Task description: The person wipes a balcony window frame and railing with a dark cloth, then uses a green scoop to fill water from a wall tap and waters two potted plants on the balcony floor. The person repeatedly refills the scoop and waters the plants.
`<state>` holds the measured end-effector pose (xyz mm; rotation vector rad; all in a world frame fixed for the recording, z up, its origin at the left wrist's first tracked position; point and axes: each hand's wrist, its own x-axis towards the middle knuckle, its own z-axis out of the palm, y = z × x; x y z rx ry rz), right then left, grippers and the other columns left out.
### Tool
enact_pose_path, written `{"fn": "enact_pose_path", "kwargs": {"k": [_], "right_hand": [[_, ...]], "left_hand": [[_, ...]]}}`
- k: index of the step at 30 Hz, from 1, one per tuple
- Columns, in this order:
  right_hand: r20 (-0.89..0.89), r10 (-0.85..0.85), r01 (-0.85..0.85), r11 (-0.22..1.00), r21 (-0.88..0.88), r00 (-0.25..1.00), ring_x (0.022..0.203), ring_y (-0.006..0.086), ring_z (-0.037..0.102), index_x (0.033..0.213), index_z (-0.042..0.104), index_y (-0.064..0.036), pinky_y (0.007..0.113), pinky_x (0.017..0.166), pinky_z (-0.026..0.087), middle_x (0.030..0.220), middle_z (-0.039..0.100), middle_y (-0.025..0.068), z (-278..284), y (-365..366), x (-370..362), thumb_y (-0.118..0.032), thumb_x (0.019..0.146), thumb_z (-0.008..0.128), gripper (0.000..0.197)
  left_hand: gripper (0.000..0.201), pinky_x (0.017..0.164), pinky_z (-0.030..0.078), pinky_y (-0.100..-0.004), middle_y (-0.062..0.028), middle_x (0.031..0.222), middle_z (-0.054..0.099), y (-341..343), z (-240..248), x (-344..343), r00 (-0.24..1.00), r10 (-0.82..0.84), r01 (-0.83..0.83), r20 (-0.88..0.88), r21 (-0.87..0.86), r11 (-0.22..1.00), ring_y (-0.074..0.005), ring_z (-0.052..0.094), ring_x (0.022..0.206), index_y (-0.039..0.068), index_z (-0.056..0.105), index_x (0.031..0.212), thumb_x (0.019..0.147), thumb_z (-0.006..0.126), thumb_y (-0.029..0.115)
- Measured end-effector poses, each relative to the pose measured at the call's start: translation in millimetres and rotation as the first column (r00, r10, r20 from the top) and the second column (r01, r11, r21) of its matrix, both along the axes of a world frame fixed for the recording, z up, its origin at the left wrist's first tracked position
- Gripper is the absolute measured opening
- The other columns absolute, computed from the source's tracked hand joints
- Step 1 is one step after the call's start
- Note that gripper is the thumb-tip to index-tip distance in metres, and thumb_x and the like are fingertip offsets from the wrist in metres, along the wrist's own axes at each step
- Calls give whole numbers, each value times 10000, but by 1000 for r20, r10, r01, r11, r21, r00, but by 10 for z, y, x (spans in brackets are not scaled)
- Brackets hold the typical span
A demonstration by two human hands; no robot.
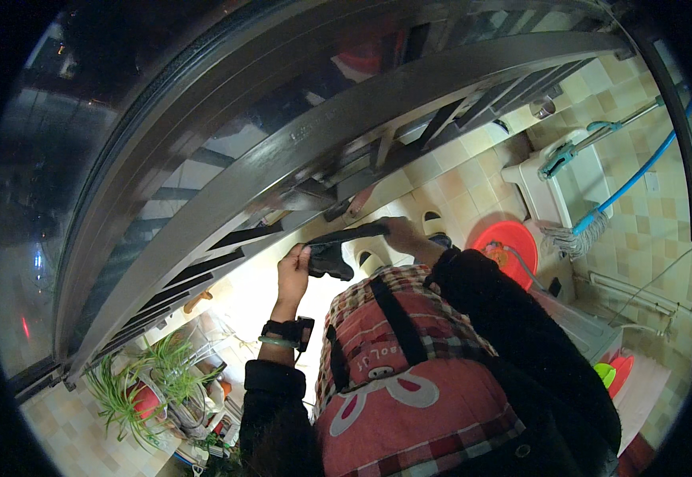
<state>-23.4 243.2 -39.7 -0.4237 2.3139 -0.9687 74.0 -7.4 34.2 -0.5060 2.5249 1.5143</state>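
Observation:
A dark grey or black piece of cloth is stretched between my two hands in front of my apron, its left end hanging in a fold. My left hand pinches that end, thumb on top, with a dark watch on the wrist. My right hand is closed around the other end, higher and to the right. What kind of cloth item it is cannot be made out. Below lies my red apron with a checked border and rabbit-ear patch.
A dark metal railing curves across the front, before window glass. Potted spider plants stand at the lower left. On the right are a red basin, a white sink, a teal-headed mop and a string mop.

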Motion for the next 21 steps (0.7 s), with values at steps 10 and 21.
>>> {"fn": "enact_pose_path", "kwargs": {"k": [10,21], "right_hand": [[-137,27,-43,992,-118,990,1186,270,488,1228,517,-98,354,971,415,1285,503,145,-434,-413,-298,-138,796,640,451],[588,-501,716,667,-205,635,773,221,661,1068,535,50,366,622,568,844,644,162,-40,-89,-200,-99,872,521,246]], "left_hand": [[274,696,477,-322,-194,841,638,-54,-236,-7,999,26,-23,34,-89,996,-257,629,752,8,586,1064,950,485,235],[267,871,512,-405,-153,1085,602,276,-498,-371,792,404,-575,458,782,242,-255,599,979,-19,524,1133,962,433,165]]}}
